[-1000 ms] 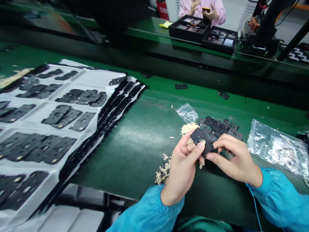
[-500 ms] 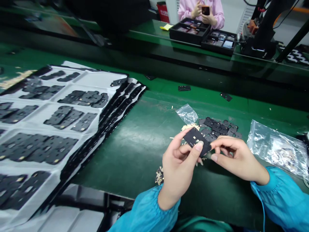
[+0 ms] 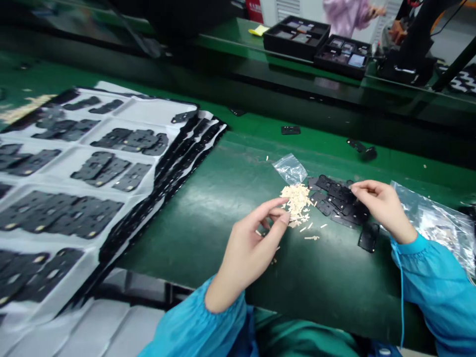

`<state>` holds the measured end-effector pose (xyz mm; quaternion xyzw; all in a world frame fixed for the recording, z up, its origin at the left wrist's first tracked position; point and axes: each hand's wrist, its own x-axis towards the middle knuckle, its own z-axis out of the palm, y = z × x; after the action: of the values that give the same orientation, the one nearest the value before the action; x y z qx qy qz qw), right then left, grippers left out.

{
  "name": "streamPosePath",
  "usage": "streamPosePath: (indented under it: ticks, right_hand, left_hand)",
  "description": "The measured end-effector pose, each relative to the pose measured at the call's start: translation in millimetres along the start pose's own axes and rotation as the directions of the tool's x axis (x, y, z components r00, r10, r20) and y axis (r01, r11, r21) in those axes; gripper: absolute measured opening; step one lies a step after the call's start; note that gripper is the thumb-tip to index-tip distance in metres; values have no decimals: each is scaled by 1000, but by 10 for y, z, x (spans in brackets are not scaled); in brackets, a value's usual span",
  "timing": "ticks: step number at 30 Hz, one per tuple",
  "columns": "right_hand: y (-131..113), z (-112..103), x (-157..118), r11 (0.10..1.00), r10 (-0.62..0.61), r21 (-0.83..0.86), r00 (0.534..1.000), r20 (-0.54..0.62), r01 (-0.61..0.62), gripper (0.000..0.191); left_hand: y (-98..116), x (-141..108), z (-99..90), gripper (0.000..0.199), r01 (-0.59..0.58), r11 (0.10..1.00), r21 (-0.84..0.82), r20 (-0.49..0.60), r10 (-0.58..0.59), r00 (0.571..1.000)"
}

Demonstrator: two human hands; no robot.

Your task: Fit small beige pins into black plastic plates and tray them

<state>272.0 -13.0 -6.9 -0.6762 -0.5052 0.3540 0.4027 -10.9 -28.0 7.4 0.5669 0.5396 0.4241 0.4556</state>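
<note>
Head view: black plate (image 3: 369,237) at plate pile's (image 3: 336,196) near-right edge, long axis front-to-back, near end angled left. Left hand (image 3: 255,240) left of pile, fingers parted, holding nothing; right hand (image 3: 385,206) at pile's right side, fingertips close together, grip unclear.

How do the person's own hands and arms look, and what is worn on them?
The left hand and right hand wear no gloves. Loose bright-blue sleeves cover the arms, ending near the wrists; a thin blue cord hangs by the right cuff.
</note>
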Motion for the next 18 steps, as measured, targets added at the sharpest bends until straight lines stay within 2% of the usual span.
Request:
streamPosePath:
  ticks: [2, 5, 8, 12, 15, 18]
  right_hand:
    - [-45, 153, -158, 988, -94, -107, 980, 174, 114, 17]
    - [-142, 407, -417, 890, -234, -265, 871, 433, 371, 21]
    - [-184, 624, -603, 806, -262, -325, 790, 554, 495, 19]
    - [-202, 902, -804, 712, -258, -354, 695, 671, 606, 15]
    - [-240, 1081, -933, 695, -222, -406, 714, 664, 593, 14]
    - [-272, 1158, -980, 716, -183, -428, 740, 647, 551, 15]
  left_hand:
    - [-67, 3, -136, 13, -9, 997, 78, -27, 12, 1000]
    - [-183, -16, -295, 11, -33, 983, 180, -2, 34, 999]
    - [-280, -58, -408, 13, -149, 949, 280, 131, 116, 985]
    - [-362, -149, -517, 11, -273, 902, 334, 299, 173, 938]
    - [-419, -225, -566, 10, -322, 861, 394, 402, 153, 903]
    - [-489, -275, -598, 11, -364, 813, 454, 450, 144, 882]
